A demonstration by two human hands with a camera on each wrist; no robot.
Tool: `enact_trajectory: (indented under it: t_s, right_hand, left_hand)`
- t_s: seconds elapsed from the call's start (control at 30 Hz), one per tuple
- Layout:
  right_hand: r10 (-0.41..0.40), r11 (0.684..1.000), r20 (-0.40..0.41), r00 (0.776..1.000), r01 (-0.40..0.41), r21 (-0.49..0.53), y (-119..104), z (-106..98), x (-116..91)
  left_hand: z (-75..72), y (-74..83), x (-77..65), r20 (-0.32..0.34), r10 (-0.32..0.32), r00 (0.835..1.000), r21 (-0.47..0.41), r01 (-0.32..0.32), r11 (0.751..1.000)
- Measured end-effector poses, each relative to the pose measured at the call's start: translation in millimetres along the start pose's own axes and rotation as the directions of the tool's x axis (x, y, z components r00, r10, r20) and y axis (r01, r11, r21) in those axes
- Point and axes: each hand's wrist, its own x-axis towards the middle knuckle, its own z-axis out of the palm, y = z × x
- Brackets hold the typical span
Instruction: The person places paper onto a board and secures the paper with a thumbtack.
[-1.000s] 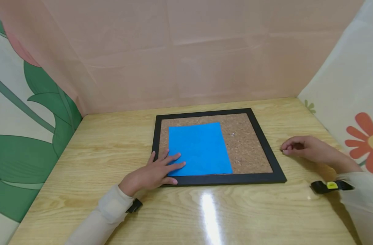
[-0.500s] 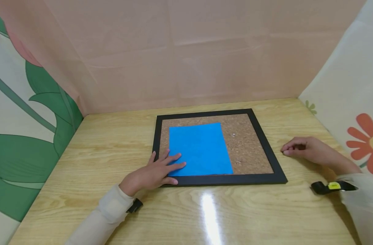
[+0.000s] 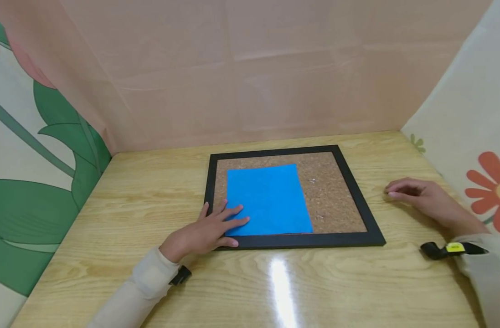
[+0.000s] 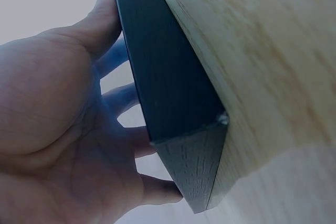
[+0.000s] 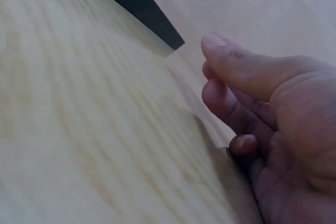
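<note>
My left hand point(image 3: 202, 230) lies spread over the lower left corner of a black-framed corkboard point(image 3: 352, 191), fingers resting on a blue sheet of paper point(image 3: 266, 198). In the left wrist view its fingers reach around behind the board's black frame point(image 4: 163, 77), with the thumb along the edge. To the right of the board, my right hand point(image 3: 434, 200) hovers low over the table, fingers curled and the thumb meeting the index fingertip. In the right wrist view these fingertips point(image 5: 214, 43) hide whatever lies between them; I cannot tell if they pinch something small.
Small clear pins point(image 3: 312, 181) sit on the bare cork right of the paper. The board lies on a light wooden table point(image 3: 151, 196). A pink sheet point(image 3: 254, 68) hangs behind, and flower-printed sheets point(image 3: 446, 136) close off both sides.
My right hand has drawn back slightly, right and away from the board, its fingertips shifting up from the spot they were at on the table. The left hand, paper and board have stayed put.
</note>
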Motion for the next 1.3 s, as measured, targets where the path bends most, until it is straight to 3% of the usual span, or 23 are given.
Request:
enact_trajectory:
  t_s: [0.37, 0.9, 1.3]
  right_hand:
    - [0.024, 0.989, 0.046, 0.999, -0.03, 0.145, -2.6, -0.7, -2.8]
    - [0.015, 0.993, 0.083, 0.996, -0.024, 0.119, -7.5, 0.9, 1.4]
    - [0.026, 0.988, 0.064, 0.998, -0.035, 0.149, -4.6, 1.8, -0.4]
  left_hand:
    - [-1.3, 0.9, 0.3, -0.003, 0.011, 1.0, 0.003, -0.011, 1.0]
    - [-1.5, 0.7, -1.0, -0.008, 0.013, 1.0, -0.002, -0.013, 1.0]
    - [-0.6, 0.6, -1.4, -0.011, 0.016, 1.0, -0.007, -0.016, 1.0]
